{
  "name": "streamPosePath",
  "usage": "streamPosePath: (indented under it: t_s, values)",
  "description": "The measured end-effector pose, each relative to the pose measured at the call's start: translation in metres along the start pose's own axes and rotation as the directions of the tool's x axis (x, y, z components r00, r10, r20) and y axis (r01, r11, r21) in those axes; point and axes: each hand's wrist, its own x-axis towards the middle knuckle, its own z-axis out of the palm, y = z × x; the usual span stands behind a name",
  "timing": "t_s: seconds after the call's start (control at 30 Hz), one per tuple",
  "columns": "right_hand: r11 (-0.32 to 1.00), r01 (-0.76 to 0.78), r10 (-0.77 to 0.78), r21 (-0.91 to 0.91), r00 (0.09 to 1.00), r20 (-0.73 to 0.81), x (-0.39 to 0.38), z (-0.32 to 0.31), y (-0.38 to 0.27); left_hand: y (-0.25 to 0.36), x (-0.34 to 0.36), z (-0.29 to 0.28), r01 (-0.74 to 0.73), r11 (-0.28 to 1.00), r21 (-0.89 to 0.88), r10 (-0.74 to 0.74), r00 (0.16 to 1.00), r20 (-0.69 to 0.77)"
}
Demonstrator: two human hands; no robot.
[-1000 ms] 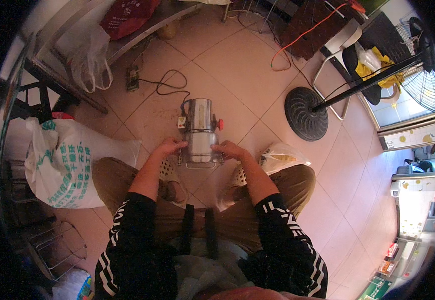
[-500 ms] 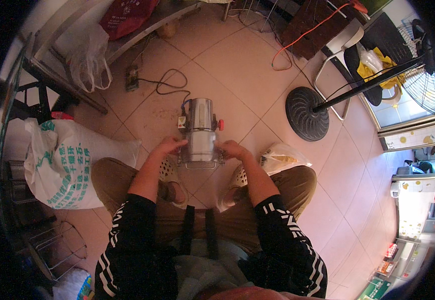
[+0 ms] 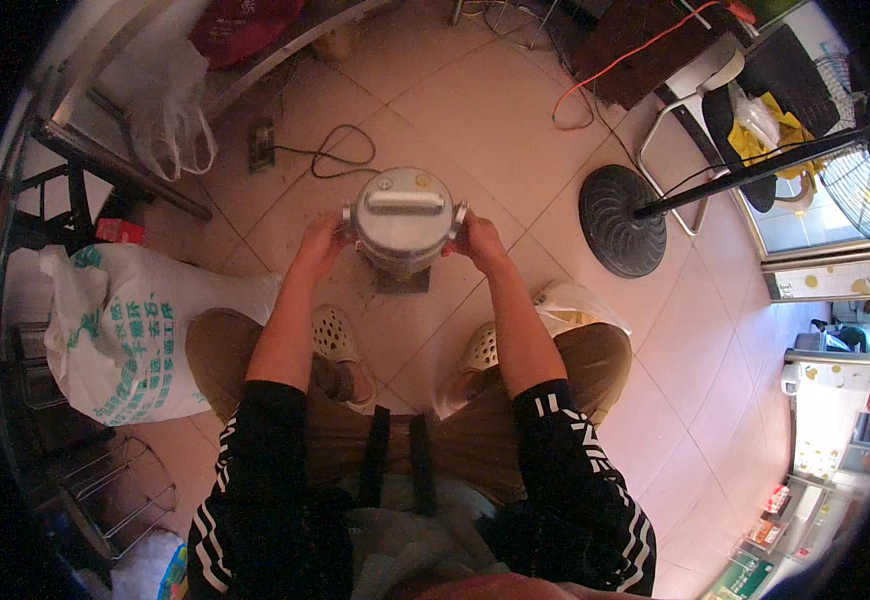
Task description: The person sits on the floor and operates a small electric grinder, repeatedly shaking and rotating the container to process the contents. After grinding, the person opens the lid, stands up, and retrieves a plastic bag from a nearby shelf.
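On the floor in front of me stands a silver metal grinder, its round lid with a bar handle facing up. My left hand grips its left side, by a side clamp. On the opposite side my right hand grips near the other clamp. Fingertips of both hands are partly hidden by the grinder's body. Below the drum a bit of the dark base shows. A dark power cord loops behind it toward a power strip.
At left lies a big white sack with green print. A plastic bag sits by my right knee. The fan's round black base stands at right, near a chair. An orange cord hangs at the back.
The grinder's drum has swung from lying tilted toward me to upright, lid up. Both hands moved forward with it. Its red knob is no longer visible.
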Motion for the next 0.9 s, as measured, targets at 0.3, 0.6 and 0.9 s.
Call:
streamPosePath:
  t_s: [0.3, 0.6, 0.9]
  values:
    - [0.98, 0.183, -0.161, 0.075, 0.959, -0.232, 0.064, 0.028, 0.011, -0.022, 0.072, 0.003, 0.065, 0.994, 0.09, -0.045, 0.977, -0.208]
    - [0.998, 0.053, -0.041, 0.047, 0.974, -0.225, 0.097, 0.02, 0.027, -0.038, 0.096, 0.001, 0.12, 0.992, 0.03, -0.113, 0.975, -0.189]
    - [0.957, 0.14, -0.072, 0.252, 0.962, -0.263, 0.056, 0.029, 0.007, -0.027, 0.076, 0.004, 0.078, 0.997, 0.028, -0.07, 0.974, -0.217]
